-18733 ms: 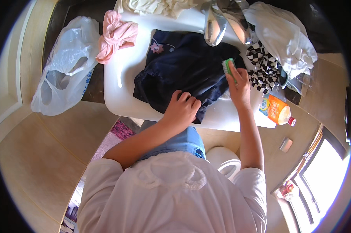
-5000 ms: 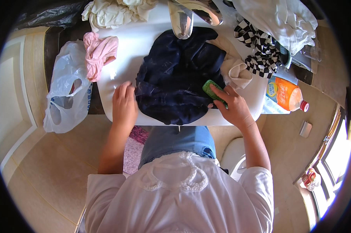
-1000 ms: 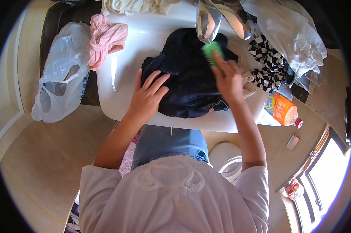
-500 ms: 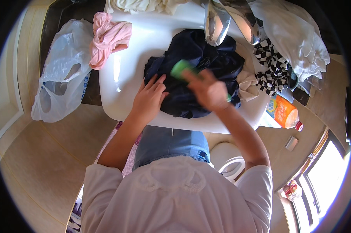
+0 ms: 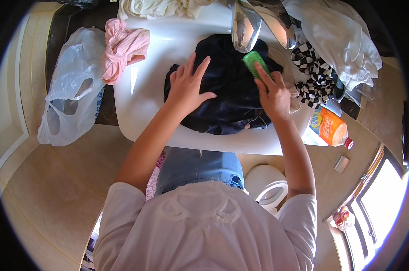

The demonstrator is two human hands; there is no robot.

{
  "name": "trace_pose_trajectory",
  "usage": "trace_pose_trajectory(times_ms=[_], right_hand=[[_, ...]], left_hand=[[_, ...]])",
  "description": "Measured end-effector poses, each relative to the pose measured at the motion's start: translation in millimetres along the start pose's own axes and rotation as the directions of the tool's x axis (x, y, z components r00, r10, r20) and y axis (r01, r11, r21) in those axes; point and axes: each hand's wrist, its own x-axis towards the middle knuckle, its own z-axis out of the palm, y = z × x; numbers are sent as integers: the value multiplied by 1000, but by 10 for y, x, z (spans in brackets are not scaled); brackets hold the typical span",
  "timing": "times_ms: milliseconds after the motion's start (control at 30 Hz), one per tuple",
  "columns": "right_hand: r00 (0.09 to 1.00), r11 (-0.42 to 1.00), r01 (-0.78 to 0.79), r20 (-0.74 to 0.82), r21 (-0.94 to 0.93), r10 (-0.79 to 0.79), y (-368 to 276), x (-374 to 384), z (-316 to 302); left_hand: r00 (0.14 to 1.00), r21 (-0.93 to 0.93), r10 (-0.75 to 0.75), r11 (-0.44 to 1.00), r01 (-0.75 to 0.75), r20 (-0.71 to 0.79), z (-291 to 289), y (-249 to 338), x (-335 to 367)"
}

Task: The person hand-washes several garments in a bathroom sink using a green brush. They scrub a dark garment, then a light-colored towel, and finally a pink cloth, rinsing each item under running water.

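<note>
A dark navy garment [image 5: 227, 86] lies bunched in the white sink [image 5: 143, 113]. Over its left part, my left hand [image 5: 186, 86] is open with fingers and thumb spread; whether it presses on the cloth I cannot tell. My right hand [image 5: 276, 97] grips a green scrub brush [image 5: 254, 62] at the garment's right side, its bristles partly showing. Beneath the right edge of the dark cloth, a beige cloth [image 5: 291, 74] shows in part.
A metal faucet [image 5: 246, 29] overhangs the sink's far side. Pink cloth [image 5: 125, 49] drapes the left rim, beside a plastic bag [image 5: 73, 86]. Cream cloth [image 5: 164, 7] sits at the back. To the right are checkered cloth [image 5: 315, 77], white cloth [image 5: 344, 40] and an orange bottle [image 5: 333, 128].
The right hand has carried the brush rightward and away across the garment. My left hand has shifted up and right, its fingers now spread wider.
</note>
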Motion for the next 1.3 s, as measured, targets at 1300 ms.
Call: trace_pose_trajectory(times_ms=[1300], right_hand=[[889,989,127,434,79,-149,-652,-449,161]], left_hand=[[953,-114,178,981,-154,245,-239,-59,-599]])
